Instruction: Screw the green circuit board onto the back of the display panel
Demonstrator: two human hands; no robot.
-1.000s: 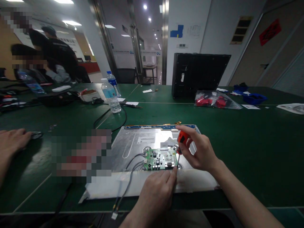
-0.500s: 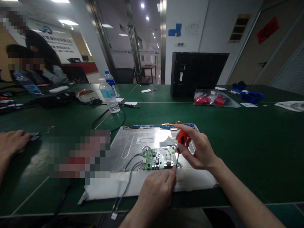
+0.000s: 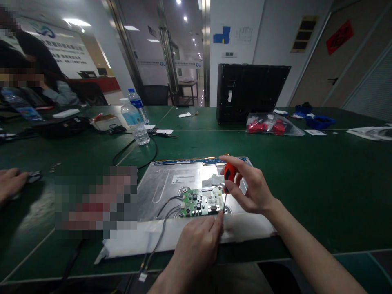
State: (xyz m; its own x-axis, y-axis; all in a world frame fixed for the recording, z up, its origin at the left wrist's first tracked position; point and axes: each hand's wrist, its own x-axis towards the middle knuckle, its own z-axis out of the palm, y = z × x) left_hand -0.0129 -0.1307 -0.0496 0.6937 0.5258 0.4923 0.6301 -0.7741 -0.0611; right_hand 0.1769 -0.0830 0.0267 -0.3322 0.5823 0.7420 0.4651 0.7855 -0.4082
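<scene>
By circuit board (image 3: pixel 200 201), screwdriver (image 3: pixel 229 172) tip unclear

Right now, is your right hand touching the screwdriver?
Touching. The head view shows the right hand holding the screwdriver by its orange handle, with the thumb pressed against the side.

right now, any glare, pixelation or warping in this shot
Head view: glare whitens part of the silver panel, just beyond the circuit board; head view: coarse pixels cover a patch at the panel's left edge; head view: the tan door leans, likely lens distortion.
</scene>
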